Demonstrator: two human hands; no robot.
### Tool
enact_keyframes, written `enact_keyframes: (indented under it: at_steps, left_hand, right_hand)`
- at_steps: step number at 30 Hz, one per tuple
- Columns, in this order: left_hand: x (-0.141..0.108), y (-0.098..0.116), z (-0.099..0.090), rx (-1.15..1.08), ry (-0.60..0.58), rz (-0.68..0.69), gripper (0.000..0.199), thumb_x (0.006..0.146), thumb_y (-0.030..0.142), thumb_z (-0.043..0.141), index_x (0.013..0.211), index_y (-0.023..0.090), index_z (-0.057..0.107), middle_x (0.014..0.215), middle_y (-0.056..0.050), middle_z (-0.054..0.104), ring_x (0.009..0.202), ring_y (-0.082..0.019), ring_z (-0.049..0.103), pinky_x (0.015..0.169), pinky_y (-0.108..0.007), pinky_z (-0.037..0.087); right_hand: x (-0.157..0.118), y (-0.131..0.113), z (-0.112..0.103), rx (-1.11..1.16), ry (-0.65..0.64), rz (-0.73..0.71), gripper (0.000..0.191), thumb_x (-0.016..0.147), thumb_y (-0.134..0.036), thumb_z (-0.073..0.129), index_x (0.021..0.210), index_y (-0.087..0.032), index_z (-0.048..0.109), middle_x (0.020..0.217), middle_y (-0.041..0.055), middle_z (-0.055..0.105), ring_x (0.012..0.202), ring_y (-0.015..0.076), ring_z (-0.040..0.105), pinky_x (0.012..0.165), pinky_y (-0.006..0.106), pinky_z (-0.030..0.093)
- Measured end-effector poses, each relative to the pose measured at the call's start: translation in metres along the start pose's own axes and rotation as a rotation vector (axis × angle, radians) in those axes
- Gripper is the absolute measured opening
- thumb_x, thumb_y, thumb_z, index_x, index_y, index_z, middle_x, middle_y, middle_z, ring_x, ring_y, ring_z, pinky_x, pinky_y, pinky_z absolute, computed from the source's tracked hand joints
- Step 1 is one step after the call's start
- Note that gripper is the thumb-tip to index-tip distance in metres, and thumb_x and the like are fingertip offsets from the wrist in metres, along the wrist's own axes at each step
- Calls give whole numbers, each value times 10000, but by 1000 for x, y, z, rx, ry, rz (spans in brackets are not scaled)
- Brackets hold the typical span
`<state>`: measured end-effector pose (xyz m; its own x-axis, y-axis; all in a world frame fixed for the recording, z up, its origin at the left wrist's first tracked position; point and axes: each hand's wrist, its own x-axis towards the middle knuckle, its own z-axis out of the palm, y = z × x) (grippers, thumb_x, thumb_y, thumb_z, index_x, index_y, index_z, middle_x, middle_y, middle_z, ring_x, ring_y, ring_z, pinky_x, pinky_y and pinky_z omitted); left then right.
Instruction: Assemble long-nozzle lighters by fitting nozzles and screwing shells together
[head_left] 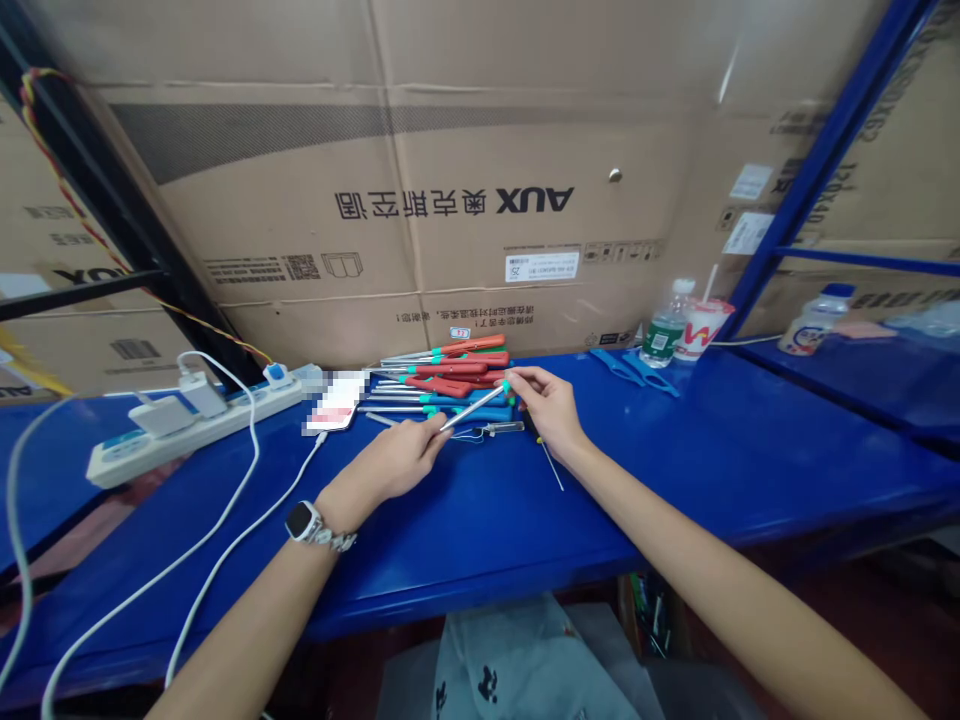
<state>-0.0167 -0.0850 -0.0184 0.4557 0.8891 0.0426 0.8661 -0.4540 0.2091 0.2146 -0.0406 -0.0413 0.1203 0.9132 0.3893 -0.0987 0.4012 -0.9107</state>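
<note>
The left hand [401, 458] pinches the near left end of a thin silver rod [475, 405] between the thumb and fingers. The right hand [551, 408] pinches the far right end, by a green bit [506, 386], with the thumb and first finger. The other fingers of the right hand are bent in. The rod is tilted between the two hands, over the blue table [480, 530].

Just past the rod is a pile of tools. Some have red handles [469, 369], and some have blue handles [487, 412]. The red ones lie farther away than the blue ones. Their silver shafts point left. A small clear tool [504, 427] lies just below the rod in the view, between the hands. A thin metal shaft [553, 467] sticks out toward the near side by the right hand.

A phone [337, 400] lies left of the pile, with a white cord [289, 488] at its near end. Farther left is a long white power strip [202, 425] with plugs in it. On the right, a blue tool [634, 371] lies near a water bottle [666, 325] and a cup with a straw [703, 330]. Big brown cardboard [465, 130] stands at the far side.
</note>
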Motion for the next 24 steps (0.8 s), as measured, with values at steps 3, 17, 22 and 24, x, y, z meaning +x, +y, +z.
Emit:
enact_keyframes:
  at_steps: [3, 17, 22, 24]
  left_hand:
    - [-1, 1, 0, 22, 3, -10, 290, 1046, 379, 293, 899, 220, 485, 724, -36, 570, 644, -227, 573, 630, -311, 320]
    - [0, 0, 3, 9, 67, 16, 295, 1059, 367, 307, 889, 213, 493, 712, -29, 568, 623, -212, 574, 605, -311, 315]
    - [-2, 0, -1, 8, 49, 20, 282, 1056, 358, 330, 883, 214, 501, 690, -23, 563, 612, -214, 565, 604, -309, 317]
    - [-3, -2, 0, 6, 43, 26, 285, 1057, 362, 329, 891, 214, 507, 703, -29, 577, 620, -220, 576, 608, -313, 326]
  right_hand:
    - [-2, 1, 3, 9, -26, 15, 331, 730, -492, 781, 890, -203, 759, 823, 67, 776, 741, 211, 692, 578, 293, 466]
    - [-1, -5, 13, 312, -82, 156, 420, 581, -469, 910, 681, -220, 586, 553, -73, 467, 521, 90, 380, 506, 262, 290]
    - [1, -9, 5, 251, -173, 191, 405, 588, -457, 905, 744, -202, 632, 607, -54, 539, 565, 91, 443, 539, 262, 332]
    - [3, -10, 2, 270, -216, 240, 401, 583, -446, 909, 732, -195, 634, 608, -51, 547, 574, 89, 452, 543, 255, 345]
